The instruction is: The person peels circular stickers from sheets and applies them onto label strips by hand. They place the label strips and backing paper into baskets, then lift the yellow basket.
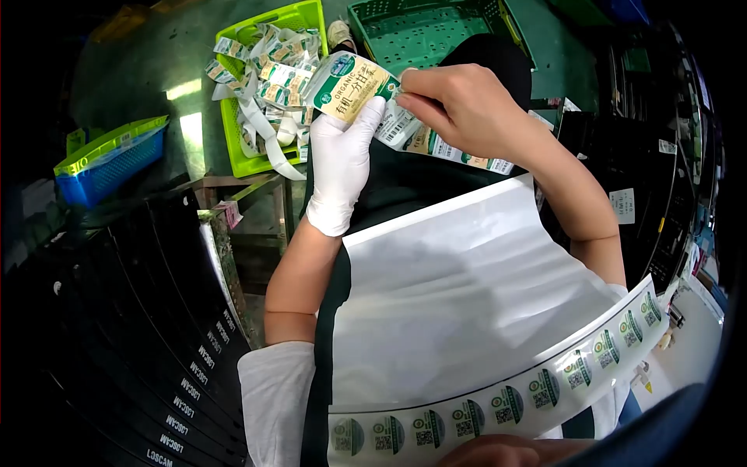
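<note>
My left hand (342,159), in a white glove, grips a printed label (354,87) marked ORGANIC, with the thumb on its face. My bare right hand (459,109) is closed in a pinch at the label's right edge; what lies between those fingertips is hidden. Below this hand, more printed labels (440,146) with barcodes hang in a strip. Across my lap spreads a large white backing sheet (436,288). Along its near edge runs a row of round green stickers (507,405) with QR codes.
A lime-green crate (229,128) holds a heap of label strips (284,82). Beyond my hands stands a dark green crate (436,35). Blue and lime baskets (117,167) sit at left. Black LOSCAM crates (132,311) are stacked near my left arm; dark crates (646,171) line the right.
</note>
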The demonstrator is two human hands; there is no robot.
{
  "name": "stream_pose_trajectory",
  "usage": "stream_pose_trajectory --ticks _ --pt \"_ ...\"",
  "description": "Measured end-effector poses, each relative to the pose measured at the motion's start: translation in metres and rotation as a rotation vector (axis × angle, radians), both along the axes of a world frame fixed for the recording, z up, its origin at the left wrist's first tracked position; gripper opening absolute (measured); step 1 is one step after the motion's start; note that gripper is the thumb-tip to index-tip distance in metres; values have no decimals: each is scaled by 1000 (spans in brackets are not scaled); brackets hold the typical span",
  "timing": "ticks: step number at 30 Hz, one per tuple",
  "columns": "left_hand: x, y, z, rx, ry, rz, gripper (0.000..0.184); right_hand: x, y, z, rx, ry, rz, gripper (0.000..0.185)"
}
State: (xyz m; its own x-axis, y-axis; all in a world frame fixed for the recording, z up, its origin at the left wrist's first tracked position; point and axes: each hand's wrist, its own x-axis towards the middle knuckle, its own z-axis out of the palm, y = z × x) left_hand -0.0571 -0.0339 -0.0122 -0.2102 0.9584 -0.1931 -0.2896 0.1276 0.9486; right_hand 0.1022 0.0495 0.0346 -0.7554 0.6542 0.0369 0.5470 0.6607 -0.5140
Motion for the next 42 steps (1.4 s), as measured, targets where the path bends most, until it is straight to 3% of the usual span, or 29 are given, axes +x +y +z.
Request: stream_pose_trajectory --ticks 5,8,12,13,16,17,18,20,22,25,28,32,38,39,40,42 --pt "2 -1 -8 27 26 27 25 2 15 8 -10 -226 -114 45" --pt "-5 1 -22 67 -109 41 25 21 41 -8 -6 -130 -232 51" --pt "-13 9 -9 49 -113 58 24 25 30 8 -373 -51 78 37" --pt "-17 15 -6 88 -230 102 26 22 28 9 -469 -24 157 30" --pt "-14 23 24 236 -666 -32 41 10 22 8 -504 251 -6 27" --pt "-12 16 3 155 -615 -80 48 6 24 12 -474 312 -17 24" --pt "-5 15 -3 36 -219 -175 44 2 24 17 -423 301 -36 24" --pt "15 10 -7 91 -221 -171 37 -2 22 23 -322 277 -77 23" --pt "16 12 -10 35 -193 -153 31 7 34 18 -46 315 -163 21" --pt "13 16 -4 -29 -341 -105 27 23 33 38 -46 33 -38 15" --pt "13 20 -1 -20 -337 -60 23 26 21 34 124 -37 103 13" --pt "15 20 -2 -14 -266 -55 24 19 14 32 163 -133 104 11" --pt "14 15 -6 27 -209 -52 25 15 19 27 232 -194 51 31" --pt "17 16 -6 74 -219 -27 25 18 24 20 406 -258 -94 46" --pt "18 16 -4 75 -211 -24 25 26 34 23 407 -237 -110 50" --pt "15 16 1 79 -194 -12 25 32 44 35 176 -314 -110 47"
